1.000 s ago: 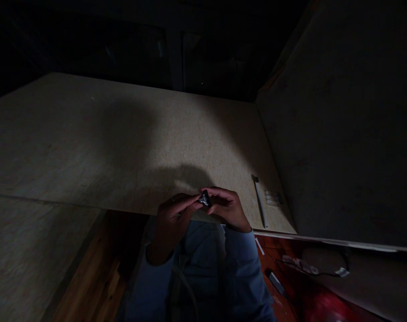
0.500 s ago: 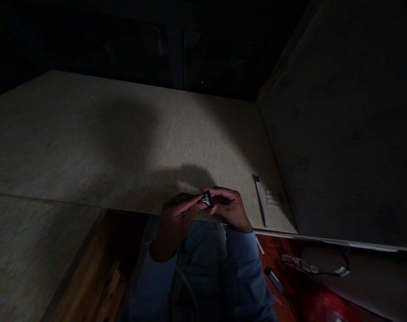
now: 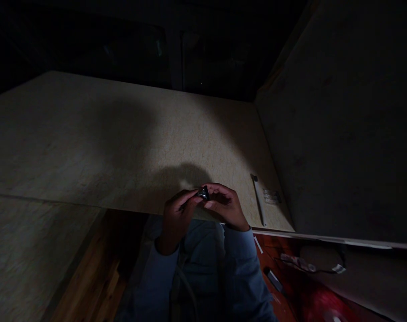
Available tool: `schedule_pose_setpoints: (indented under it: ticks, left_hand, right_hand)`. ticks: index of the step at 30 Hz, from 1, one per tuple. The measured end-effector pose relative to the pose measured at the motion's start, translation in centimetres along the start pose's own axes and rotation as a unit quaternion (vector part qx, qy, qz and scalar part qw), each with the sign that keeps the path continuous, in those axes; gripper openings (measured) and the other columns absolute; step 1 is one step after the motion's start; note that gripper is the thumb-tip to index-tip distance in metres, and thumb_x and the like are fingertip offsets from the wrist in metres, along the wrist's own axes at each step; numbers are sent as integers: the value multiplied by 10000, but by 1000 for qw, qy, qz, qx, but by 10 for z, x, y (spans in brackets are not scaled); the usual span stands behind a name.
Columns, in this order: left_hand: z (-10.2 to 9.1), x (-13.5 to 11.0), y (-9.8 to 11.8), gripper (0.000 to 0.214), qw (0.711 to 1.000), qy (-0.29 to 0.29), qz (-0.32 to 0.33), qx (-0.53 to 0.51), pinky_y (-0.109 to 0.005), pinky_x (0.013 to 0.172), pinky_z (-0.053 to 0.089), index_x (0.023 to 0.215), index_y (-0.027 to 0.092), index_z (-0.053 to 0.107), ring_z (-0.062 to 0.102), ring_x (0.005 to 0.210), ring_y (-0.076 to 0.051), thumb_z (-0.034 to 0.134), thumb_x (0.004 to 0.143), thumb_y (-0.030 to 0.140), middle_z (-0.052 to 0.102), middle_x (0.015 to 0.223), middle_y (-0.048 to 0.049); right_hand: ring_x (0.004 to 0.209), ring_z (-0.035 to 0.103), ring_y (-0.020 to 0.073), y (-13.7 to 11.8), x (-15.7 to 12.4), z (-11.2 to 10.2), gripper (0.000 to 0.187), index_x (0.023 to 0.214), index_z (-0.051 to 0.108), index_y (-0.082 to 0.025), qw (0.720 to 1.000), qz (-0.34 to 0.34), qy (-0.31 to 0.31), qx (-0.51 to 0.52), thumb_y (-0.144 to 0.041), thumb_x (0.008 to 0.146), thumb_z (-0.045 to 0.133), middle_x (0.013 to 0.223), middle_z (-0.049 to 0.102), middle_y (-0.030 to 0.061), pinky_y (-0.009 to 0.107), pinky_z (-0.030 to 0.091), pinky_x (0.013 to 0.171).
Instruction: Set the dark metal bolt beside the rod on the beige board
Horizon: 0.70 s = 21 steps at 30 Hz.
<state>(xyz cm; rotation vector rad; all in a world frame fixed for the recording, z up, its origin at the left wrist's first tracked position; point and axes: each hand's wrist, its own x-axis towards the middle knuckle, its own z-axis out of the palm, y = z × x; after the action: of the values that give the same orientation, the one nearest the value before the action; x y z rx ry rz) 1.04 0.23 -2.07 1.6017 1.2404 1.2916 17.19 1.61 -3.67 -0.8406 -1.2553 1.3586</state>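
My left hand (image 3: 177, 215) and my right hand (image 3: 224, 206) meet over the near edge of a pale speckled table (image 3: 123, 143). Both pinch a small dark shiny object (image 3: 203, 192) between their fingertips. The scene is very dim, and I cannot make out what the object is. My blue sleeves reach down to the bottom of the view.
A white pen-like stick (image 3: 258, 199) and a small clear item (image 3: 271, 197) lie at the table's right edge. A dark board (image 3: 340, 134) stands to the right. Below it, on a reddish floor, lie a cable (image 3: 310, 267) and a small dark device (image 3: 274, 280).
Both hands have shifted slightly up and right while turning the small dark object between the fingertips. The left hand has closed in toward the right.
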Motion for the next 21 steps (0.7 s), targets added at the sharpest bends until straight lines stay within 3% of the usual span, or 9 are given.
schedule_pose_setpoints:
  ticks: [5,12,21]
  left_hand:
    - [-1,-1,7,202,1000,3,14,-9,-228,722,531,950,165,738,680,789,-149,576,903,275,734,879,-54]
    - [-2,-5,18,219,999,-22,26,1,-214,657,499,942,151,701,649,702,-137,524,915,278,698,760,-40]
    - [0,-10,26,250,998,-26,51,1,-213,618,479,917,147,694,625,653,-132,496,928,299,675,712,-32]
  right_hand:
    - [850,652,164,-3,-3,1,405,1084,711,-209,999,-15,16,-31,-308,705,814,922,707,42,315,544,812]
    - [812,615,126,-7,-11,0,380,1080,713,-259,996,-79,14,-33,-217,714,807,886,683,6,254,504,778]
    - [791,605,162,-15,-21,-2,383,1084,706,-216,993,-95,15,-71,-292,721,800,875,675,37,306,500,787]
